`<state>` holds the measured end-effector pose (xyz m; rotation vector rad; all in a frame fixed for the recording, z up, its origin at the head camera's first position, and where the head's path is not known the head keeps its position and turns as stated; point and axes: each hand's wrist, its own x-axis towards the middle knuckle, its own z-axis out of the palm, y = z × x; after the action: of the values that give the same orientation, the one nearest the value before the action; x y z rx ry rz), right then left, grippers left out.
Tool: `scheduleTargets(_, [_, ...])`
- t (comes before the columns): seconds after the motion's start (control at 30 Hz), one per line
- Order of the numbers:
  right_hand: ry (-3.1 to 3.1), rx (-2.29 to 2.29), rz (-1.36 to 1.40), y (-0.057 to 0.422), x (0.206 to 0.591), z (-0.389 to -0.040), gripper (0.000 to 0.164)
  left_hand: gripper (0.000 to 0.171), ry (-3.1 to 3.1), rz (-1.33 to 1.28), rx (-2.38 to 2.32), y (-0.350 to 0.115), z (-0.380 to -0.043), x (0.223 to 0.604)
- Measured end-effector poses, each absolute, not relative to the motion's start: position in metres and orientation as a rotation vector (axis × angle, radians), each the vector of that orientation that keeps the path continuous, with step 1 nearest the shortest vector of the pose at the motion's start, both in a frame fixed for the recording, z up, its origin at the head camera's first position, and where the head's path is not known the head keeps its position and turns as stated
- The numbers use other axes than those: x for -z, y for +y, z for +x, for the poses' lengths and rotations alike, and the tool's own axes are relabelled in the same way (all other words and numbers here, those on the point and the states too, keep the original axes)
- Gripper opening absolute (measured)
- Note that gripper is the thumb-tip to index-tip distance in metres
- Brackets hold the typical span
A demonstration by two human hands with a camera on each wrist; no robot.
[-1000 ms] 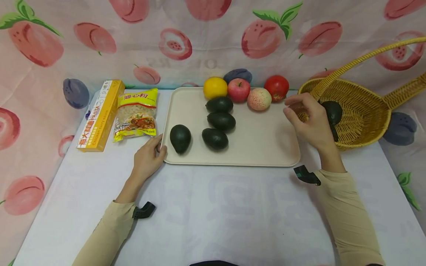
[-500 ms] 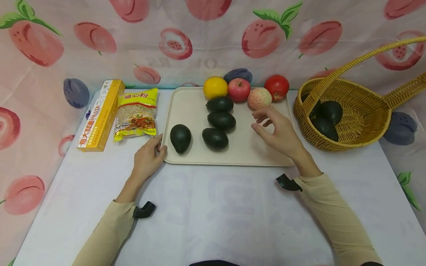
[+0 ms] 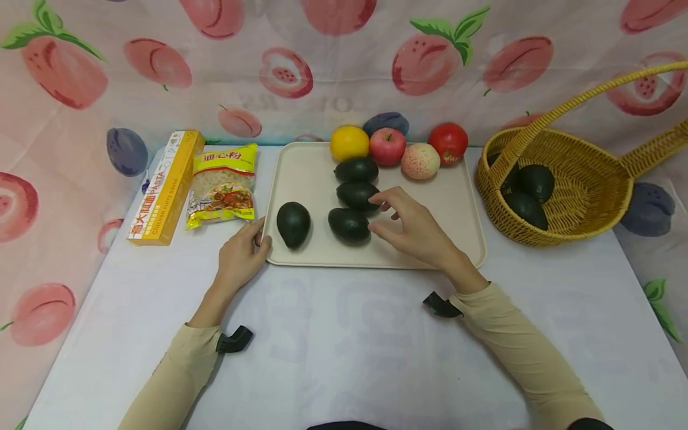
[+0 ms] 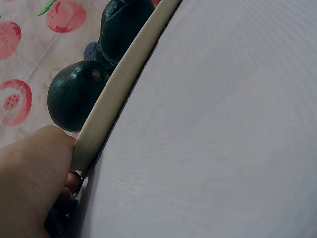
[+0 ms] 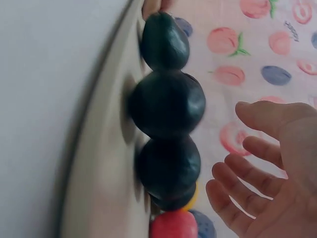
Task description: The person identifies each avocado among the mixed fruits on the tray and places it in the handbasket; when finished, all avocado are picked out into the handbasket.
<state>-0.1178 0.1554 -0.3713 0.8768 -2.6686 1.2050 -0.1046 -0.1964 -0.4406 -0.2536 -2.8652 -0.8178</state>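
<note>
My left hand [image 3: 239,254] grips the beige tray [image 3: 301,173] at its near left corner, thumb at the rim and fingers partly hidden underneath. Above the tray, my right hand [image 3: 411,230] is spread with bent fingers and holds nothing. Its fingertips are just right of the nearest dark green avocado [image 3: 349,225] and the middle avocado [image 3: 355,196]; in the right wrist view a gap shows between hand [image 5: 262,173] and avocados [image 5: 166,104]. Behind these lies a third avocado [image 3: 356,169]. Another avocado [image 3: 293,224] sits alone near the left hand.
Along the tray's back are a yellow fruit [image 3: 349,143], an apple [image 3: 387,147], a peach [image 3: 420,161] and a red round fruit [image 3: 448,143]. A handled wicker basket [image 3: 500,209] with avocados [image 3: 537,182] stands right. A pasta box [image 3: 166,188] and macaroni bag [image 3: 223,185] lie left.
My right hand has moved left from beside the basket, across the tray, to the row of avocados. The left hand has stayed on the tray's corner.
</note>
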Motion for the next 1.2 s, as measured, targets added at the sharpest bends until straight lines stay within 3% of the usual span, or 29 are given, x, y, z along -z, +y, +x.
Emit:
scheduleTargets(0.33, [-2.841,-0.941,0.961,0.138,0.389,-0.111,0.06,0.044,-2.877,-0.256,0.813,-0.196,-0.105,0.443])
scheduleTargets(0.6, [-2.862,-0.908,0.995,0.129,0.388,-0.115,0.047,0.045,-2.886,-0.26,0.823,-0.195,-0.105,0.445])
scheduleTargets(1.2, [-2.786,-0.966,1.067,0.128,0.391,-0.119,0.053,0.045,-2.873,-0.241,0.801,-0.196,-0.105,0.442])
